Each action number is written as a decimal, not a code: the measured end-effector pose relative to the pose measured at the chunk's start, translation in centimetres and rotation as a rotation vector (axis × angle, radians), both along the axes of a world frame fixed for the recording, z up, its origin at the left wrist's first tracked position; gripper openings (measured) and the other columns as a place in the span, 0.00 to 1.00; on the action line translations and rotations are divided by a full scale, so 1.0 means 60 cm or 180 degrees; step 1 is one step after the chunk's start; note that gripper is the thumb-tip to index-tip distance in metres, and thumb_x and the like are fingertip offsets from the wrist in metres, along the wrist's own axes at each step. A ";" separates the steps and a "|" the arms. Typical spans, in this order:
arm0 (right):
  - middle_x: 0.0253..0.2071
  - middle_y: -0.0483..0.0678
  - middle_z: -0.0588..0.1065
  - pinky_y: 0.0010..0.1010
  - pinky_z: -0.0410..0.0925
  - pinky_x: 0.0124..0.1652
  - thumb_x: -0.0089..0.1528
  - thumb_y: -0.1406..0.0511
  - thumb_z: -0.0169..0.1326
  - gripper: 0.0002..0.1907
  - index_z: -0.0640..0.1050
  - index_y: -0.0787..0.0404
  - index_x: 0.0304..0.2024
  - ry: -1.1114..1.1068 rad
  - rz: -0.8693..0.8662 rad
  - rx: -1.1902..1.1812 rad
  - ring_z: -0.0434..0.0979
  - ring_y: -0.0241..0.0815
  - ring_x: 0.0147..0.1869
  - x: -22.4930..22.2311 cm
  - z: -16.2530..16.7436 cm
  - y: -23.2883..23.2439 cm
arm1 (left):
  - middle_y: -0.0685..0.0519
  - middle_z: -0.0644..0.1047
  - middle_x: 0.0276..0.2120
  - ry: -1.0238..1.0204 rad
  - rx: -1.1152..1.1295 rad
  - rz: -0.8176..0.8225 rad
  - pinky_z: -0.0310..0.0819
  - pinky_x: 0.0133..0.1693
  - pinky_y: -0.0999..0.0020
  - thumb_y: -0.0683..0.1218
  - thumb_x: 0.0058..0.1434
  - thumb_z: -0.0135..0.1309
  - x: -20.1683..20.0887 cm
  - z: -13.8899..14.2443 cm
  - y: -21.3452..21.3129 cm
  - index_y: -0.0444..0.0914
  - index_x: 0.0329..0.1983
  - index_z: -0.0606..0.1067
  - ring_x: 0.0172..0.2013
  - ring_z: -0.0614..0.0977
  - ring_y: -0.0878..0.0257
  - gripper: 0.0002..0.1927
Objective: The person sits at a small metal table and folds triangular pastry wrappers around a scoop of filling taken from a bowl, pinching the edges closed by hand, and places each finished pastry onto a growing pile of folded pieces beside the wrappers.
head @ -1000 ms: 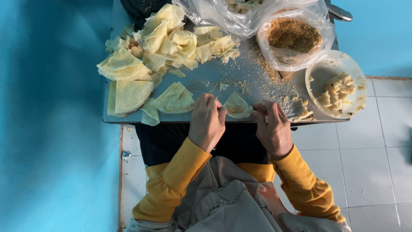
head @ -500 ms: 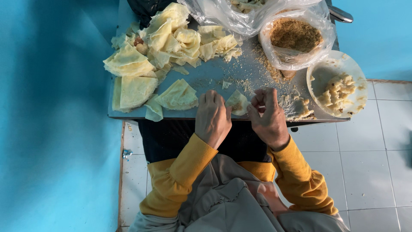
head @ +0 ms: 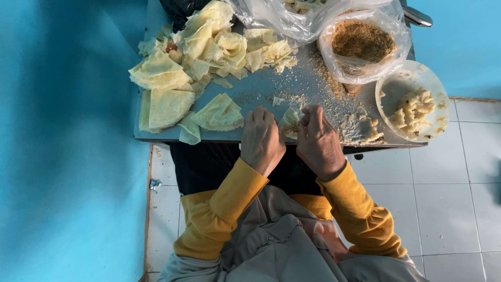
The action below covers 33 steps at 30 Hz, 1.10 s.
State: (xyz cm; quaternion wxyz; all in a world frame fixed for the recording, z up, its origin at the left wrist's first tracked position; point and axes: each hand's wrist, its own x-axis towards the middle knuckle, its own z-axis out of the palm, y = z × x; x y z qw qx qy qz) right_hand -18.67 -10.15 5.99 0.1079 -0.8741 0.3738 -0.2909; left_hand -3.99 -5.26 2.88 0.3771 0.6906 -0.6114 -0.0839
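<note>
On grey table (head: 261, 89) w/ blue walls, both hands pinch pastry wrapper (head: 288, 121).

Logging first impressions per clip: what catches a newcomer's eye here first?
Two hands, left hand and right hand, pinch a small pale wrapper at the table's near edge. A heap of yellow wrappers fills the far left; a bag of brown crumbs sits far right.

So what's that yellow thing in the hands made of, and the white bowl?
The yellow piece between the left hand and right hand looks like thin, soft dough or crepe: matte, floppy, creased. The bowl looks like smooth plastic, though glazed ceramic is possible; its rim is thin and slightly shiny.
</note>
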 end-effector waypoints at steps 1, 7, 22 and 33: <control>0.36 0.56 0.76 0.38 0.75 0.37 0.62 0.77 0.52 0.17 0.65 0.66 0.51 -0.0044 0.0067 0.0094 0.82 0.52 0.38 -0.002 0.004 0.000 | 0.42 0.72 0.40 0.0067 -0.0016 -0.0006 0.69 0.48 0.57 0.42 0.58 0.61 0.000 -0.001 0.000 0.30 0.38 0.74 0.44 0.74 0.47 0.11; 0.41 0.55 0.81 0.35 0.76 0.40 0.63 0.79 0.49 0.17 0.67 0.65 0.53 -0.0068 0.0113 0.0634 0.86 0.48 0.43 -0.017 0.028 -0.004 | 0.43 0.73 0.40 0.0321 -0.0161 -0.0017 0.71 0.47 0.56 0.40 0.59 0.59 0.000 0.002 0.003 0.32 0.37 0.74 0.43 0.75 0.48 0.07; 0.40 0.54 0.80 0.35 0.77 0.39 0.61 0.76 0.56 0.22 0.65 0.62 0.56 -0.0161 -0.0013 0.0759 0.85 0.49 0.42 -0.014 0.001 -0.015 | 0.44 0.73 0.53 -0.0831 -0.0820 -0.0921 0.71 0.61 0.61 0.38 0.57 0.54 -0.003 0.005 0.027 0.31 0.47 0.73 0.57 0.76 0.51 0.15; 0.42 0.55 0.81 0.34 0.78 0.42 0.62 0.77 0.56 0.22 0.65 0.63 0.56 -0.0234 0.0165 0.0595 0.86 0.51 0.46 -0.012 0.000 -0.013 | 0.53 0.75 0.44 -0.1573 -0.0672 -0.1377 0.61 0.66 0.51 0.44 0.63 0.54 0.036 -0.013 0.011 0.39 0.50 0.72 0.52 0.75 0.58 0.13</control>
